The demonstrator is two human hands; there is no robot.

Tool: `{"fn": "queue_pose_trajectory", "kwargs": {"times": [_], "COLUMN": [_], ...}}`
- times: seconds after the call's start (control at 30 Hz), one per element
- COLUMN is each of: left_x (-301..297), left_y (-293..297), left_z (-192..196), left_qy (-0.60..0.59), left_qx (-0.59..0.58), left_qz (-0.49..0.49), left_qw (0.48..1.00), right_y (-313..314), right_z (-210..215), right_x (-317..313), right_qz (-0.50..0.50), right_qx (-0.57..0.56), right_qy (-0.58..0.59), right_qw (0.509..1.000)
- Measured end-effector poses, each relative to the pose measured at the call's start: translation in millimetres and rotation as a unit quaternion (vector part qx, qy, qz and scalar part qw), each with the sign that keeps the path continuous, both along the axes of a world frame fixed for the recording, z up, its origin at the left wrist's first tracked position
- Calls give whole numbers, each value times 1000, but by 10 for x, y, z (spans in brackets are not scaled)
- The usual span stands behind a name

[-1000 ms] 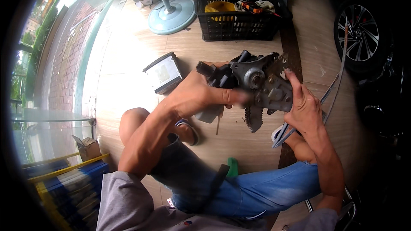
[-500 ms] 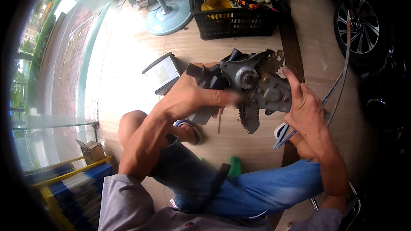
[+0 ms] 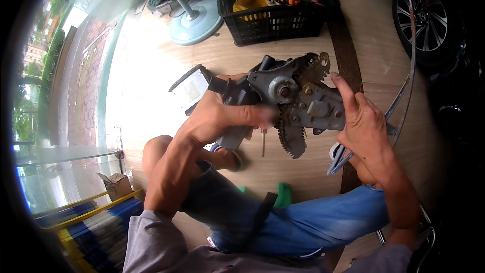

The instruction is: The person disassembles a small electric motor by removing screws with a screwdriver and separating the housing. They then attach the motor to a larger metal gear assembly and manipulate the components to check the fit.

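Both of my hands hold up a grey metal window regulator point(image 3: 328, 119) with a dark motor point(image 3: 241, 95) on its left side. My left hand point(image 3: 214, 116) wraps round the motor end, its thumb lying across toward a toothed gear plate point(image 3: 294, 144). My right hand point(image 3: 368, 126) grips the right end of the metal plate, with the index finger raised beside the upper toothed edge. Long thin metal arms point(image 3: 396, 105) run out past my right hand. Below my left fingers a thin rod point(image 3: 263, 144) points down; its other end is hidden.
Beyond my hands stand a black crate point(image 3: 273, 24) of tools and a pale blue fan base point(image 3: 196, 23). A boxy dark-edged object point(image 3: 191, 83) lies left of the motor. A car wheel point(image 3: 422, 23) is at right, a yellow-and-blue rack point(image 3: 98, 222) at lower left.
The regulator and both hands have shifted only slightly, with the motor end moving a little left. My grip looks the same, and the whole view has turned a bit.
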State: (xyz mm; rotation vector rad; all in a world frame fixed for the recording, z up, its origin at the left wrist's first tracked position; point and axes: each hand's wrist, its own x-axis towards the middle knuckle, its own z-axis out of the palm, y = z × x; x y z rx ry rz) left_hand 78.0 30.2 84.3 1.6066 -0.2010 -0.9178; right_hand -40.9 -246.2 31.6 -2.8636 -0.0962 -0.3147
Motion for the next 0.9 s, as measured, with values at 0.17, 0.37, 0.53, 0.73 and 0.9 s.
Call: {"fn": "queue_pose_trajectory", "kwargs": {"times": [0.17, 0.37, 0.53, 0.73, 0.9], "left_x": [7, 10, 16, -1, -10], "left_y": [-29, -31, -46, -57, -39], "left_z": [42, -81, -152, -155, -198], "left_qy": [19, -21, -26, -22, -39], "left_qx": [-25, -23, -47, -70, -45], "left_qz": [-9, -8, 0, 0, 6], "left_qw": [999, 999, 999, 997, 998], "right_y": [31, 44, 37, 48, 41], "right_z": [-16, -56, -71, -60, -139], "right_x": [-41, -51, -43, -31, -17], "right_qz": [-7, -14, -19, -17, -11], "right_qx": [0, 7, -3, -7, -11], "right_qy": [18, 24, 36, 57, 77], "right_qw": [1000, 1000, 999, 998, 997]}}
